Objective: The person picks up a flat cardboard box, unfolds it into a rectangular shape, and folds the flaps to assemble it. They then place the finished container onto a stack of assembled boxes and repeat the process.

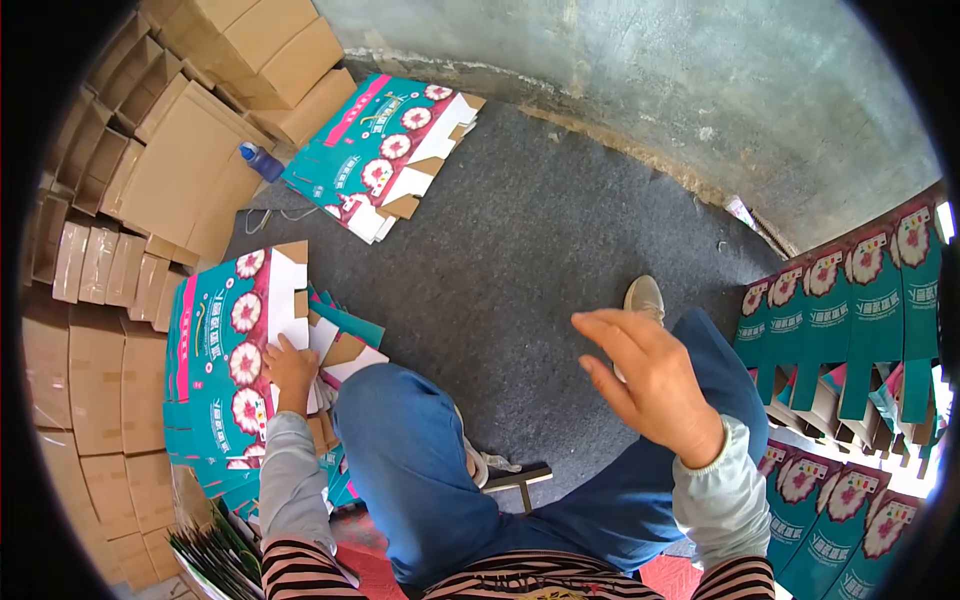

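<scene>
My left hand (291,374) rests on the right edge of a stack of flat printed cartons (212,335), teal with pink and white patterns, at the left. Its fingers are spread over the top sheet's white flaps, and whether they pinch an edge cannot be made out. My right hand (645,385) is raised above my right knee with nothing in it, thumb apart from the fingers. More loose teal and white flaps (345,345) stick out beside the stack, near my left knee.
Another flat carton stack (385,150) lies on the dark floor (500,220) by a blue bottle (262,161). Brown boxes (180,160) line the left. Folded teal boxes (868,300) stand in rows at the right. A concrete wall (700,90) is behind.
</scene>
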`<state>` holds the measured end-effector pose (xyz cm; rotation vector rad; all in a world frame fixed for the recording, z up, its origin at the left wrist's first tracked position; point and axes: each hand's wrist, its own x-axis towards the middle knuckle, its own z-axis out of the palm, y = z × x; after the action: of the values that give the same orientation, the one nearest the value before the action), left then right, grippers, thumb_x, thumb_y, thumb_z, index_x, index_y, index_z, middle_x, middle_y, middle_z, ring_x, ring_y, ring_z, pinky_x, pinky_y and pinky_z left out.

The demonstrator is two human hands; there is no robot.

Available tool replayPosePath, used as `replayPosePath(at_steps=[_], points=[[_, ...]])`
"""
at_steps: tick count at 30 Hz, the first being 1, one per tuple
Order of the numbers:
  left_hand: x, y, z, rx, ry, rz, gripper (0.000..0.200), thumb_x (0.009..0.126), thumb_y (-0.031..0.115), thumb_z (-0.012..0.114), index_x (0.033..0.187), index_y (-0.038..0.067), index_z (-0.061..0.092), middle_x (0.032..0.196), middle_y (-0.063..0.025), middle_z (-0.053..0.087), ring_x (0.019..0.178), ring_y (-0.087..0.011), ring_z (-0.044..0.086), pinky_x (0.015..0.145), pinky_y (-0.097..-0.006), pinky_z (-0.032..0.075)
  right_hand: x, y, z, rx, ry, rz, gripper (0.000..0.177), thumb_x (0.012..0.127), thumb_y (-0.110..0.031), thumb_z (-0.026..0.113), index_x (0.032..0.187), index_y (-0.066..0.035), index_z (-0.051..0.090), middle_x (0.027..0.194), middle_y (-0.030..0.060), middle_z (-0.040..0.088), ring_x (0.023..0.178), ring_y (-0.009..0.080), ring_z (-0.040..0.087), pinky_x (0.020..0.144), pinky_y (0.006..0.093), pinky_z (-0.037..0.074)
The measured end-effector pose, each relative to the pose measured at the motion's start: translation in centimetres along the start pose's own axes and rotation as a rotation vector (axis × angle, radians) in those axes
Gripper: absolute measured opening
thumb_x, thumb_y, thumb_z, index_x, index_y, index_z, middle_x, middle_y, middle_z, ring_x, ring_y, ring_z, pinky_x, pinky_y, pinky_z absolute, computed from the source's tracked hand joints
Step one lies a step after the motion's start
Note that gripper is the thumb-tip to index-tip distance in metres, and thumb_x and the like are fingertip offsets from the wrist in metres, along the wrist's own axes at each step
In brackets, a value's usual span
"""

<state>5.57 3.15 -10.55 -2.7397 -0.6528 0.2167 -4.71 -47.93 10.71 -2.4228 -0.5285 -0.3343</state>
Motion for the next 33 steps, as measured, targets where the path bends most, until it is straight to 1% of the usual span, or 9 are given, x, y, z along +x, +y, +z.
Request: replayPosePath(at_steps=[3,8,13,16,19,23,28,29,33], points=[[2.0,1.0,0.4,0.042,-0.094,-0.077,0.095,0.068,0.048,0.067,0.146,0.013,0.025,0.147,-0.0214,0.028,0.136,-0.0420,0.023,0.103,-0.0569,0.029,-0.2,0.4,-0.2,-0.018,-0.033,0.034,0.036,0.077,-0.007,0.068,0.111,0.001,0.059,0.102,0.0164,0.062,0.090,0.0334,0.061,0.077,0.0389,0.050],[1.8,2.7,-1.4,0.045,-0.151,-0.045,0.080,0.080,0.033,0.059,0.146,0.008,0.021,0.145,-0.0307,0.024,0.132,-0.0479,0.027,0.100,-0.0575,0.036,-0.3,0.9,-0.1,-0.052,-0.021,0.011,0.036,0.075,-0.010,0.069,0.109,0.000,0.059,0.098,0.0122,0.061,0.086,0.0275,0.062,0.074,0.0362,0.051],[3.1,1.0,1.3,0.145,0.005,0.060,0.068,0.086,0.032,0.053,0.141,0.002,0.027,0.127,-0.0319,0.043,0.112,-0.0436,0.051,0.085,-0.0477,0.050,-0.8,1.0,0.5,-0.056,0.002,-0.009,0.038,0.074,-0.012,0.069,0.108,0.000,0.059,0.094,0.0097,0.061,0.084,0.0247,0.061,0.073,0.0342,0.050],[4.9,0.2,3.6,0.180,0.090,0.100,0.058,0.088,0.031,0.052,0.133,0.000,0.034,0.113,-0.0275,0.054,0.096,-0.0393,0.060,0.078,-0.0435,0.053,-1.3,1.1,0.7,-0.066,0.026,-0.007,0.037,0.073,-0.012,0.069,0.107,0.000,0.059,0.090,0.0088,0.060,0.082,0.0244,0.060,0.072,0.0345,0.049],[6.4,0.6,3.1,0.015,0.177,0.251,0.031,0.092,0.023,0.047,0.110,-0.002,0.047,0.095,-0.0243,0.062,0.082,-0.0357,0.065,0.066,-0.0433,0.054,-1.9,1.6,0.9,-0.086,0.049,-0.009,0.035,0.073,-0.013,0.069,0.105,0.000,0.060,0.086,0.0081,0.059,0.079,0.0239,0.060,0.070,0.0346,0.049],[6.8,2.5,-1.5,-0.124,0.285,0.445,0.026,0.094,0.019,0.041,0.100,-0.002,0.055,0.086,-0.0256,0.064,0.077,-0.0396,0.064,0.065,-0.0475,0.051,-2.2,1.4,0.7,-0.061,0.017,0.019,0.035,0.076,-0.013,0.069,0.107,0.000,0.059,0.093,0.0116,0.062,0.083,0.0272,0.062,0.073,0.0361,0.051],[3.1,9.2,-14.1,-0.359,0.577,0.538,0.031,0.098,0.026,0.041,0.099,0.000,0.058,0.076,-0.0258,0.063,0.066,-0.0424,0.061,0.057,-0.0512,0.048,-1.7,1.4,0.6,-0.112,0.004,0.025,0.035,0.078,-0.014,0.068,0.108,-0.001,0.059,0.093,0.0109,0.062,0.083,0.0271,0.062,0.073,0.0363,0.050],[1.4,10.2,-17.9,-0.327,0.529,0.523,0.027,0.097,0.025,0.043,0.096,0.001,0.056,0.078,-0.0257,0.063,0.069,-0.0447,0.061,0.058,-0.0521,0.047,-1.6,1.4,0.7,-0.125,0.002,0.032,0.034,0.078,-0.014,0.067,0.108,-0.001,0.059,0.092,0.0108,0.061,0.083,0.0271,0.062,0.073,0.0364,0.050],[1.4,11.5,-24.7,-0.434,0.634,0.650,0.025,0.097,0.025,0.043,0.096,0.003,0.056,0.075,-0.0258,0.061,0.068,-0.0446,0.060,0.058,-0.0520,0.046,-1.4,2.1,1.0,-0.176,0.106,0.006,0.027,0.078,-0.016,0.066,0.102,-0.004,0.059,0.081,0.0087,0.058,0.078,0.0252,0.060,0.069,0.0360,0.048]])
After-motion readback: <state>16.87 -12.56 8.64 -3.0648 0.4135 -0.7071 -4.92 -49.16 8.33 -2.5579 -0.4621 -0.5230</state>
